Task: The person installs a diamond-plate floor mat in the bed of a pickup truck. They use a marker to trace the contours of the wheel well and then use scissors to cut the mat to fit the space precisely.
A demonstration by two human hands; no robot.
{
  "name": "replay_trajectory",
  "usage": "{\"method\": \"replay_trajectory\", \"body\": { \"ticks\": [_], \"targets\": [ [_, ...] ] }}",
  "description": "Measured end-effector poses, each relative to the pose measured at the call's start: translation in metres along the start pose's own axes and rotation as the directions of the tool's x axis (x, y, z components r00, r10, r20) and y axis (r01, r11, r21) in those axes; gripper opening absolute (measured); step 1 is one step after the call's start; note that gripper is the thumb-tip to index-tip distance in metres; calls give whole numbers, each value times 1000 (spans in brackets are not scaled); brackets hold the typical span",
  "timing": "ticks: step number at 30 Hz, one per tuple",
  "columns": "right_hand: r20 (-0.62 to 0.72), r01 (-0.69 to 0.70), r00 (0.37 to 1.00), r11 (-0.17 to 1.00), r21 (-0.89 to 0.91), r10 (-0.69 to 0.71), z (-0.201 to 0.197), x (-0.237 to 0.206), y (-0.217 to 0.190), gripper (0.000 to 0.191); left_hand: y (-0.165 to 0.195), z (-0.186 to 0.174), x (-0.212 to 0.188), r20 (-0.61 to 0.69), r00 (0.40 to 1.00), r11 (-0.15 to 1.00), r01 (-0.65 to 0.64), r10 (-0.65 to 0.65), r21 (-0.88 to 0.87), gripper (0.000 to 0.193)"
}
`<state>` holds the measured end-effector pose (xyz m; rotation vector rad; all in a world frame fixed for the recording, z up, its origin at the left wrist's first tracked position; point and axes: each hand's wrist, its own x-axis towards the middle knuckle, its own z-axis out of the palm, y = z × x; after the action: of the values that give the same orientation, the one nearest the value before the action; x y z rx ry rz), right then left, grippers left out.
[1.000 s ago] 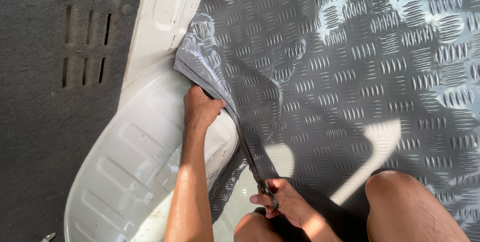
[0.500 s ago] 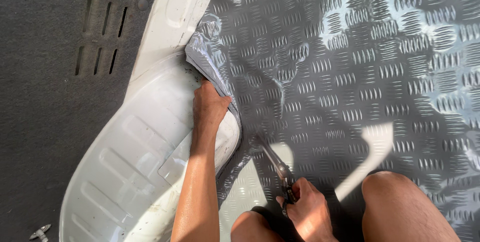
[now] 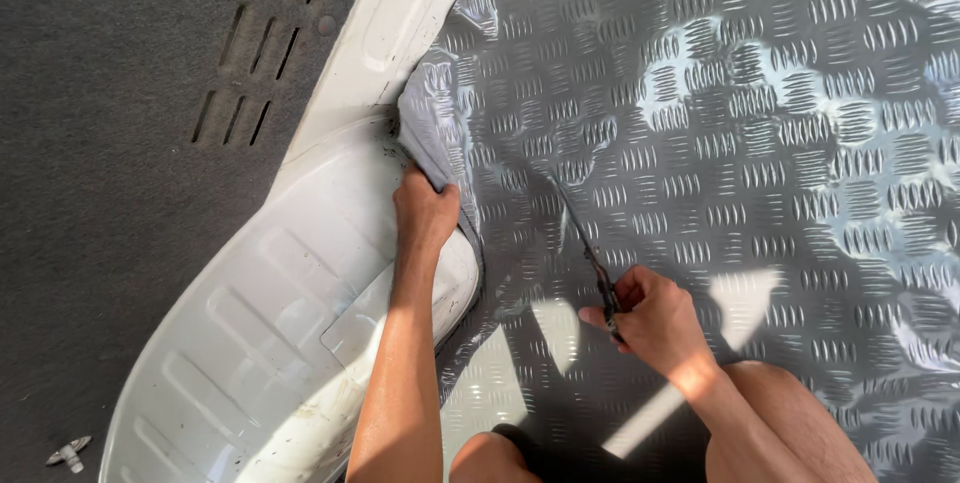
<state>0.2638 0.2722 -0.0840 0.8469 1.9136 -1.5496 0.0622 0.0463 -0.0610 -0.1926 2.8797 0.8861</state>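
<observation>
A shiny grey checker-plate floor mat covers the right side of the view. Its left edge is curled up against a white rounded wheel arch. My left hand pinches that curled edge where it meets the arch. My right hand is closed on the handles of dark scissors, whose blades point up and to the left over the mat, apart from the curled edge. My bare knees show at the bottom.
Dark grey carpeted panel with slotted vents fills the left. A white body pillar runs up from the arch. A small white plastic clip lies at the lower left.
My right hand has lifted the scissors away from the mat's curled edge and moved them right and up over the mat. My left hand keeps its grip on the edge.
</observation>
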Motion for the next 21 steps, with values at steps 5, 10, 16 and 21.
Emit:
{"method": "replay_trajectory", "body": {
  "ticks": [5, 10, 16, 21],
  "targets": [
    [85, -98, 994, 929, 356, 72, -1, 8, 0, 36, -15, -1, 10, -248, 966, 973, 18, -77, -231, 41],
    [124, -102, 991, 916, 388, 57, 4, 12, 1, 35, -20, -2, 13, -72, 919, 767, 278, -387, -579, 38],
    [123, -49, 992, 915, 402, -1, 4, 13, -1, 37, -16, -1, 8, 182, 951, 924, 290, -249, -250, 39],
    [142, -58, 990, 912, 406, 0, 5, 12, -2, 36, -4, 11, -21, 250, 950, 935, 249, -185, -253, 73]
  ]
}}
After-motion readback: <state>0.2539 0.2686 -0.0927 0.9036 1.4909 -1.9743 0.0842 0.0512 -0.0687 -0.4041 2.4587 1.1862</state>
